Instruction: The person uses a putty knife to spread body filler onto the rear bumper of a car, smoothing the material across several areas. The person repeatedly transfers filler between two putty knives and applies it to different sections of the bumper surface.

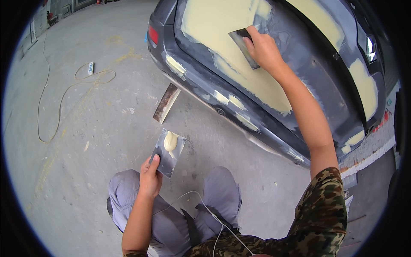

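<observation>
**A:** So what's each hand doing here?

**B:** The right hand is closed on a spreader, fingers wrapped over its top edge, blade pressed flat against the car panel. It sits right at the edge of the big pale filler patch on the dark grey bodywork.

**A:** And the left?

**B:** The left hand grips a mixing board by its near corner, thumb on top. The board's held out over the floor, just ahead of the person's knees, with a blob of cream putty sitting toward its far end.

**A:** Anything else lying around?

**B:** A rusty sanding block on the floor near the car's lower edge, and a yellowish cable looping off toward the left with a small white power strip beside it. More little filler spots run along the car's lower trim. The person is crouching, grey trousers, camo sleeve.
</observation>
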A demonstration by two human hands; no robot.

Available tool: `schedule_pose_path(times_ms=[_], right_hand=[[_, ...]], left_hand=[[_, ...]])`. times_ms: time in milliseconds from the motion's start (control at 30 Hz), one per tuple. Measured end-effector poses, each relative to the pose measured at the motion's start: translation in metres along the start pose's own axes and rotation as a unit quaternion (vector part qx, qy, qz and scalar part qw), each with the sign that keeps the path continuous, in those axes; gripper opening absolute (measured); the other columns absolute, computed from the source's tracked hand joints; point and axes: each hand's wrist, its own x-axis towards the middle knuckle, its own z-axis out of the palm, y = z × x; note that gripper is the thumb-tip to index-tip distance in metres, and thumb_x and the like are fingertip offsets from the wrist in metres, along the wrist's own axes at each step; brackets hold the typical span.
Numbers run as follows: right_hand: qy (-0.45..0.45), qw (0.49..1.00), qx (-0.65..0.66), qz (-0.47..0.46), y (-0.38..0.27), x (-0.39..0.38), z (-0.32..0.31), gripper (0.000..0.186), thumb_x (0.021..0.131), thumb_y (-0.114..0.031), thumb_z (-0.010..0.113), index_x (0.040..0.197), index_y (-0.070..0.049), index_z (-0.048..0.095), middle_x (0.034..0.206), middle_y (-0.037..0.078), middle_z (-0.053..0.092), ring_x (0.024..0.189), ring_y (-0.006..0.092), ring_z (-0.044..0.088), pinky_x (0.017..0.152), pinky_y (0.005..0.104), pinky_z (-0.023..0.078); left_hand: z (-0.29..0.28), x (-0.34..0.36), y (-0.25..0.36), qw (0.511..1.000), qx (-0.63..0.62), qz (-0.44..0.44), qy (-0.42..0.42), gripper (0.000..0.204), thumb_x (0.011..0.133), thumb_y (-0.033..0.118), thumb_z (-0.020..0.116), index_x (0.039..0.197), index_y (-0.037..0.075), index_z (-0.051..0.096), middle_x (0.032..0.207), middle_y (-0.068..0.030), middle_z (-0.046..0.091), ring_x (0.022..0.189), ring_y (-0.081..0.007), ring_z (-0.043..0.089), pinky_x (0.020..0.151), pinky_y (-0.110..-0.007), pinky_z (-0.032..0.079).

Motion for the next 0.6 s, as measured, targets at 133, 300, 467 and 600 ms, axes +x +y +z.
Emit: schedule_pose_path(times_ms=[133,300,467,600], right_hand=[[-0.043,0.999,-0.017,-0.009,0.0,-0.012,0.008,0.022,0.096,-0.017,0.064,0.104,-0.001,0.05,0.068,0.026,0.062,0.067,0.048,0.061,0.061,0.0547,0.047],[0.012,1.0,0.007,-0.014,0.001,-0.014,0.004,0.022,0.097,-0.018,0.064,0.104,-0.001,0.051,0.068,0.026,0.062,0.066,0.0474,0.061,0.061,0.0546,0.048],[-0.177,0.982,-0.043,-0.04,-0.001,-0.073,-0.002,0.018,0.096,-0.016,0.063,0.101,-0.004,0.05,0.065,0.022,0.061,0.065,0.0456,0.062,0.059,0.0548,0.048],[-0.137,0.99,-0.006,0.038,0.033,-0.115,-0.039,0.018,0.096,-0.015,0.063,0.102,-0.005,0.05,0.065,0.021,0.061,0.064,0.0448,0.062,0.059,0.0536,0.048]], left_hand=[[-0.002,0.001,-0.003,1.0,0.001,-0.006,-0.005,0.036,0.105,0.029,0.058,0.126,0.0,0.063,0.114,-0.0046,0.071,0.101,-0.0124,0.066,0.089,-0.029,0.053],[-0.003,0.0,-0.005,1.0,-0.007,0.007,0.007,0.036,0.105,0.028,0.058,0.126,0.0,0.063,0.115,-0.0053,0.07,0.1,-0.0128,0.067,0.089,-0.029,0.053],[0.0,0.001,-0.004,1.0,0.007,-0.007,0.009,0.035,0.105,0.03,0.057,0.124,0.001,0.063,0.116,-0.0035,0.069,0.105,-0.013,0.064,0.094,-0.031,0.049],[-0.001,0.004,-0.004,1.0,0.013,-0.008,0.0,0.035,0.105,0.031,0.057,0.123,0.001,0.063,0.115,-0.0032,0.069,0.104,-0.0126,0.063,0.093,-0.03,0.049]])
